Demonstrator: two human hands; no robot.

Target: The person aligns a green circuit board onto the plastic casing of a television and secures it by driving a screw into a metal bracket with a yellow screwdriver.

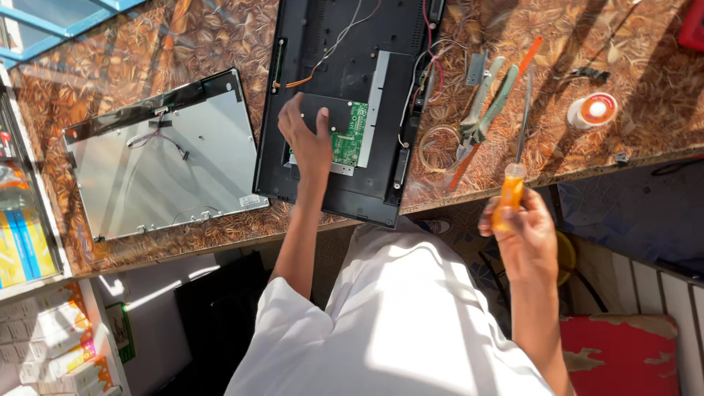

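One silver metal display panel [165, 158] lies beside the black plastic monitor back shell [345, 103]. Left hand [308, 139] rests spread flat on its green circuit board [350, 134]; one orange-handled screwdriver [513, 176] is clenched in right hand [521, 235]. One pair of pliers [484, 110] lies near.

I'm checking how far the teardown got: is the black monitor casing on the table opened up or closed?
Opened up. The black monitor casing lies with its inside exposed: a green circuit board and loose wires show, under the left hand.

The black monitor shell [345, 110] runs off the top edge. The left hand [308, 139] covers part of the green circuit board [350, 134]. The red object [693, 26] at the corner is cut off.
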